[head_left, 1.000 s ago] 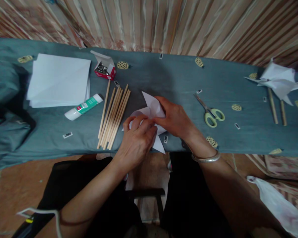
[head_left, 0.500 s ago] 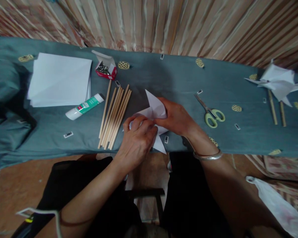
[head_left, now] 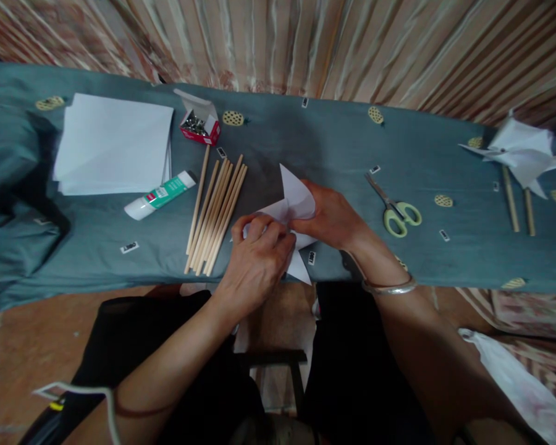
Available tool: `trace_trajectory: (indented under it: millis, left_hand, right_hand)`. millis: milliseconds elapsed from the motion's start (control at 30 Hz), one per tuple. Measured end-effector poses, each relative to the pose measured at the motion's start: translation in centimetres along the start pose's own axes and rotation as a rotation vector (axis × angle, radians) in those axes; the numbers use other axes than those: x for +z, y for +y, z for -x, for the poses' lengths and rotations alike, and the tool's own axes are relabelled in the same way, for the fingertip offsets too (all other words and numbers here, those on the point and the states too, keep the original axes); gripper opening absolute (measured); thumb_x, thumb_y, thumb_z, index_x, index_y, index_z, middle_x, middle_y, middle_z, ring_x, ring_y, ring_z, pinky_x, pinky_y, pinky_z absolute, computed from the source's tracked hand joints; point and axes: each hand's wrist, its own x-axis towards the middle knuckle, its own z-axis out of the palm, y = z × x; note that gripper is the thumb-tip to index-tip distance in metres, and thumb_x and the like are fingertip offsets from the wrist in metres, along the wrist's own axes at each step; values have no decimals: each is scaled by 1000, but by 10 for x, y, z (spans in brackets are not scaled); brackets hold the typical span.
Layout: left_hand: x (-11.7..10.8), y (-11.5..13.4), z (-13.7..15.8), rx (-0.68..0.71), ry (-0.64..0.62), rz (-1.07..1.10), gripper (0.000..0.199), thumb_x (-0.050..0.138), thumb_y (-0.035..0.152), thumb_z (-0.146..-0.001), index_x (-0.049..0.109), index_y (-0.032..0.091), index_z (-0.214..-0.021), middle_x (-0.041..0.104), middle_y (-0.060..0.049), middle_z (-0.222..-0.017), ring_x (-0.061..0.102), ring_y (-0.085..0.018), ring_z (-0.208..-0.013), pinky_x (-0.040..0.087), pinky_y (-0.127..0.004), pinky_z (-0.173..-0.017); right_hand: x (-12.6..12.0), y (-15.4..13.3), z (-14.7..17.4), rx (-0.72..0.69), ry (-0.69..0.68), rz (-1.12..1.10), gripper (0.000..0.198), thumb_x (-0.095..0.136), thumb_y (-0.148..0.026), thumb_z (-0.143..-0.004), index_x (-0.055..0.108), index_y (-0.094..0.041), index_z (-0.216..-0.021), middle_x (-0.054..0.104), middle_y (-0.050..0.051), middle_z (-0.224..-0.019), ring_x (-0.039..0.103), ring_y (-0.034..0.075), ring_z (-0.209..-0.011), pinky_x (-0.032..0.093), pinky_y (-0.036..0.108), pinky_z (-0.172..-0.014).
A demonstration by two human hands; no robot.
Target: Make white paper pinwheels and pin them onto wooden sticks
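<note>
A white paper pinwheel (head_left: pixel 297 196) is between my hands near the table's front edge, with pointed corners sticking out above and below and its centre hidden under my fingers. My left hand (head_left: pixel 263 247) is closed on its left part, fingertips bent in toward the middle. From the right, my right hand (head_left: pixel 328 216) grips a curled blade between thumb and fingers. Several wooden sticks (head_left: pixel 217 213) lie just left of my left hand. To the right of my right hand rest scissors (head_left: pixel 397 213) with light green handles.
On the green tablecloth (head_left: pixel 343 148), a stack of white paper (head_left: pixel 115 145) lies at the left beside a glue tube (head_left: pixel 160 195). An open red box of metal pins (head_left: pixel 200 123) stands behind the sticks. Finished-looking paper pinwheels (head_left: pixel 521 148) on sticks lie far right. A curtain (head_left: pixel 278 49) hangs behind.
The upper right blade of the pinwheel is curled a little further over under my right hand. My left hand stays nearly in place. The whole view has shifted slightly.
</note>
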Motion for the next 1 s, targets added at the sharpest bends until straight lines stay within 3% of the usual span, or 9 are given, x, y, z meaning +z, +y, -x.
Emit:
trace_trajectory:
  millis: [300, 533, 667, 800, 867, 933, 1000]
  left_hand:
    - [-1, 1, 1, 3, -13, -15, 16, 49, 24, -96, 64, 24, -99, 67, -3, -98, 52, -28, -106, 32, -48, -98]
    - [-3, 2, 4, -5, 9, 34, 19, 48, 26, -96, 64, 26, -105, 67, -4, -107, 51, -28, -111, 32, -49, -99]
    - [-15, -5, 4, -25, 103, 64, 19, 50, 29, -95, 65, 26, -107, 67, -4, -107, 52, -28, -111, 36, -50, -94]
    - [-28, -23, 3, -233, 273, 109, 25, 55, 39, -92, 62, 29, -114, 63, -5, -114, 52, -28, -116, 40, -50, -99]
    - [-28, -33, 2, -357, 358, 237, 46, 57, 45, -90, 48, 29, -133, 58, -8, -129, 50, -29, -123, 42, -49, -102]
    - [-23, -38, 0, -406, 403, 506, 66, 55, 49, -91, 26, 29, -147, 55, -11, -135, 54, -27, -124, 48, -45, -97]
    - [-19, -36, -6, -434, 288, 799, 67, 54, 52, -90, 29, 25, -146, 61, -13, -130, 60, -27, -118, 51, -43, -93]
  right_hand:
    - [1, -3, 1, 34, -4, 11, 41, 61, -14, -67, 65, -18, -108, 72, 1, -97, 66, 22, -86, 50, 32, -79]
    - [3, 4, 6, 62, 63, -113, 38, 64, -17, -67, 67, -16, -105, 72, 2, -91, 66, 23, -85, 52, 33, -75]
    - [1, 10, 9, 117, 128, -335, 37, 71, -19, -65, 68, -13, -101, 74, 3, -89, 68, 23, -84, 54, 33, -74]
    - [-3, 13, 12, 210, 199, -569, 36, 76, -19, -59, 68, -14, -94, 76, 4, -90, 70, 22, -83, 57, 35, -76]
    - [-4, 12, 14, 244, 230, -663, 32, 76, -19, -59, 68, -15, -90, 76, 4, -91, 71, 22, -82, 58, 38, -79]
    - [-5, 10, 17, 256, 245, -764, 30, 78, -20, -58, 68, -17, -86, 77, 4, -90, 72, 22, -81, 58, 40, -81]
    - [-4, 8, 20, 239, 258, -844, 31, 81, -23, -56, 69, -18, -85, 77, 3, -89, 72, 22, -79, 58, 42, -82]
